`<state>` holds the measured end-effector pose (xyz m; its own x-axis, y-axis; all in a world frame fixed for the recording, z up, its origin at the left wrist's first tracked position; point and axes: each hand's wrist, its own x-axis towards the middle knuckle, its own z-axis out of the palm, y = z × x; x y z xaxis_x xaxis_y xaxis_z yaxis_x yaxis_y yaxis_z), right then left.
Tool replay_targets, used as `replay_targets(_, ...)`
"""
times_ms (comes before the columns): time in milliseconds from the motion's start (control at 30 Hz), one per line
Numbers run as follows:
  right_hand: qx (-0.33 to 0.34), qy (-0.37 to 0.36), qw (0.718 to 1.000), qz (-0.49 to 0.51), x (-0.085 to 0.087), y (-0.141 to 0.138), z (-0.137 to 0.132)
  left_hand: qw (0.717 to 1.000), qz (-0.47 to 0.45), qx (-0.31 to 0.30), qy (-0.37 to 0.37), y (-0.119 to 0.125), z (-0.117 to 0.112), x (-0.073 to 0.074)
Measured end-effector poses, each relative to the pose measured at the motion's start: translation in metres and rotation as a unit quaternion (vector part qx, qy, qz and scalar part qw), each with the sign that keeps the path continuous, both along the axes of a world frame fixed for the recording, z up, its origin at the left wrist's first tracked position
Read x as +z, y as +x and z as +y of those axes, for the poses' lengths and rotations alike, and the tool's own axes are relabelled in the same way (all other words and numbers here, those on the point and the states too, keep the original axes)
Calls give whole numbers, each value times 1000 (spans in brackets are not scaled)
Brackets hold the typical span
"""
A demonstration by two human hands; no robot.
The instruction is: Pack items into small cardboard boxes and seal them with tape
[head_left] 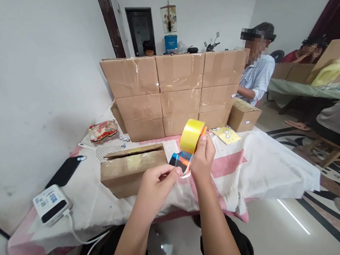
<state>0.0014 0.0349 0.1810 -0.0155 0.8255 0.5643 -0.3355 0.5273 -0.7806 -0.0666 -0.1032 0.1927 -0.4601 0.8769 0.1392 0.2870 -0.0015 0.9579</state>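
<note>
My right hand [203,158] is closed around a tape dispenser with an orange frame, and its yellow tape roll [191,135] stands above my fingers. My left hand [155,184] pinches the clear loose end of the tape [183,170] just below the dispenser. Both hands hover over the front of a low table covered with a white and pink cloth [258,164]. Directly under my left hand lies an open cardboard box [131,166] with its flaps not sealed.
A wall of stacked sealed cartons [176,89] fills the back of the table, with one small carton [243,116] at its right. A black phone [65,171], a white power bank [50,203], a snack packet [103,130] and a yellow sheet [225,134] lie around. Other people sit behind.
</note>
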Motion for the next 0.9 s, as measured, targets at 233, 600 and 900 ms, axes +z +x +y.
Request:
replay_targets(233, -4, -7, 1000, -1, -2, 12, 16, 997, -39, -45, -52, 0, -4, -14)
replay_targets(600, -52, 76, 986, -138, -22, 19, 23, 987, -100, -77, -97, -10, -12, -19)
replay_targets(900, 28, -84, 996, -3, -11, 15, 17, 985, -77, -132, -84, -4, -7, -62)
